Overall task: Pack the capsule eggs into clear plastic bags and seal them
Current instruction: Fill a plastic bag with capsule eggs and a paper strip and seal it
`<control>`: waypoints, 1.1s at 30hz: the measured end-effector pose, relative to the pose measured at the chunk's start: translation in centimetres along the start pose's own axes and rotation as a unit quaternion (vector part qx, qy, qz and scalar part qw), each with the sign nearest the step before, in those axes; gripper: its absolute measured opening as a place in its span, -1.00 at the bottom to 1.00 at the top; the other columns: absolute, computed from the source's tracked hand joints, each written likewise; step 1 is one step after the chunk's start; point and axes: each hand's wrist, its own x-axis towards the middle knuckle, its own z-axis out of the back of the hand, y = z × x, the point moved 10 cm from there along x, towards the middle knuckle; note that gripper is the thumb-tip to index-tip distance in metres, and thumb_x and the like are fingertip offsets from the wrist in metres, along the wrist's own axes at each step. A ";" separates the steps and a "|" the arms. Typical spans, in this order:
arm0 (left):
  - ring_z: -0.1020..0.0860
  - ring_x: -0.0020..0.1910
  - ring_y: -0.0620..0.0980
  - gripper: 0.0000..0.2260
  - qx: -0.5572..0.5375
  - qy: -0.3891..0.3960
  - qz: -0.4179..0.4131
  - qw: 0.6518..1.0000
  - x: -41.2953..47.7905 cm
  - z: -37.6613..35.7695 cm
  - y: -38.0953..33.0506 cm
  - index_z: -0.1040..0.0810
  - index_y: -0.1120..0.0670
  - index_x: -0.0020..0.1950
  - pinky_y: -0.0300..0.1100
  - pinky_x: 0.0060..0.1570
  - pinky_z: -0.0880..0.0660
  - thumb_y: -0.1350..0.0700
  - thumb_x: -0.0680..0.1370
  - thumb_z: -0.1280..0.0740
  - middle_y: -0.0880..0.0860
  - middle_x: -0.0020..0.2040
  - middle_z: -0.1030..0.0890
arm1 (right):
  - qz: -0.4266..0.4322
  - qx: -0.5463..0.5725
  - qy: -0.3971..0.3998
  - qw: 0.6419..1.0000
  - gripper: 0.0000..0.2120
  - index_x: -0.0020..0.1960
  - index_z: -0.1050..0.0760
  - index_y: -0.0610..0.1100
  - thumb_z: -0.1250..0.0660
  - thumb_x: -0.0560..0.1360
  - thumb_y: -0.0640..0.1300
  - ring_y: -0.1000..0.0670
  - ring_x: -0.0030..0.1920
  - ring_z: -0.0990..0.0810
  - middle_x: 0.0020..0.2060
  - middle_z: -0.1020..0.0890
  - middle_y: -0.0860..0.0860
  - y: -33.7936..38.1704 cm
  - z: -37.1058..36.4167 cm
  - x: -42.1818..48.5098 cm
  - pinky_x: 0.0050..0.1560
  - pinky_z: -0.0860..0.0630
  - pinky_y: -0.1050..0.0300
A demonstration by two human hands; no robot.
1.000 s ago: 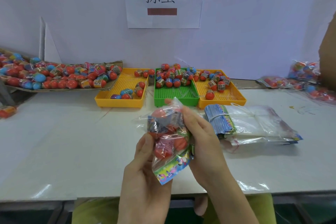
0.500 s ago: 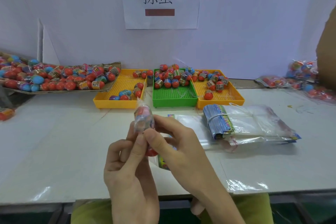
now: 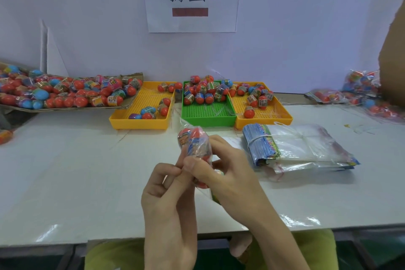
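Egg bag (image 3: 194, 146) now upright, end-on

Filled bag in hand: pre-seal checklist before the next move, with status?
1. Both hands on the bag: ok. Left hand and right hand pinch the filled bag above the table.
2. Eggs inside the bag: ok, red capsules show through the plastic; count cannot tell.
3. Bag mouth closed: cannot tell, the fingers hide it.
4. Empty bag stack in reach for the next round: ok, it lies right of the hands.
5. Egg supply: ok, green tray and both yellow trays hold eggs.
6. Drop spot for sealed bags: ok, packed bags lie far right.
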 end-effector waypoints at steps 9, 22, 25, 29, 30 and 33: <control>-0.71 -0.17 -0.04 -0.88 -0.006 -0.030 -0.015 0.999 -0.3 -0.1 -0.1 -0.57 -0.01 -0.46 -0.27 -0.20 -0.62 0.19 0.19 -0.45 0.04 -0.27 -0.71 | 0.030 -0.003 -0.019 0.999 -0.86 -0.19 -0.55 0.16 -0.32 0.50 -0.06 0.17 -0.20 -0.51 -0.16 -0.51 0.18 0.7 -0.5 -0.4 -0.18 -0.39 0.34; -0.71 -0.10 -0.08 -0.86 0.021 -0.042 -0.092 0.995 -0.2 0.5 -1.3 -0.57 -0.02 -0.46 -0.26 -0.13 -0.62 0.12 0.17 -0.52 -0.01 -0.25 -0.72 | 0.058 0.051 0.032 0.996 -0.79 -0.06 -0.57 0.21 -0.33 0.58 -0.13 0.17 -0.03 -0.54 -0.10 -0.58 0.25 0.8 -1.5 -0.2 0.01 -0.42 0.22; -0.70 -0.15 -0.06 -0.76 0.010 -0.044 -0.058 0.997 0.1 0.9 -0.7 -0.54 -0.03 -0.47 -0.25 -0.15 -0.62 0.28 0.31 -0.33 0.01 -0.26 -0.70 | 0.042 0.077 0.054 0.995 -0.81 0.19 -0.54 0.00 -0.35 0.58 -0.13 0.22 -0.03 -0.53 -0.07 -0.57 0.26 0.1 -2.1 -0.5 0.02 -0.42 0.37; -0.70 -0.12 0.00 -0.79 -0.018 -0.051 0.029 0.998 1.2 2.0 0.3 -0.52 -0.01 -0.42 -0.19 -0.14 -0.60 0.26 0.35 -0.33 0.08 -0.13 -0.71 | -0.048 0.056 0.081 0.994 -0.54 0.43 -0.42 0.06 -0.34 0.56 0.10 0.20 0.14 -0.56 0.24 -0.57 0.12 -2.3 -2.1 0.2 0.10 -0.46 0.32; -0.70 -0.15 0.00 -0.78 -0.027 -0.046 0.055 0.997 1.4 2.2 0.6 -0.53 -0.01 -0.43 -0.19 -0.16 -0.60 0.27 0.36 -0.33 0.08 -0.15 -0.71 | -0.078 0.073 0.062 0.992 -0.65 0.36 -0.47 0.02 -0.29 0.61 0.06 0.19 0.12 -0.58 0.29 -0.57 0.05 -3.0 -1.4 0.7 0.11 -0.48 0.31; -0.71 -0.24 0.03 -0.84 -0.052 -0.034 0.144 0.988 1.4 2.0 2.2 -0.58 0.00 -0.34 -0.17 -0.34 -0.64 0.21 0.41 -0.35 0.12 -0.17 -0.71 | -0.099 0.110 -0.005 0.989 -0.74 0.26 -0.49 0.01 -0.28 0.61 0.07 0.17 0.07 -0.65 0.17 -0.66 0.09 -4.0 1.1 1.1 -0.02 -0.53 0.34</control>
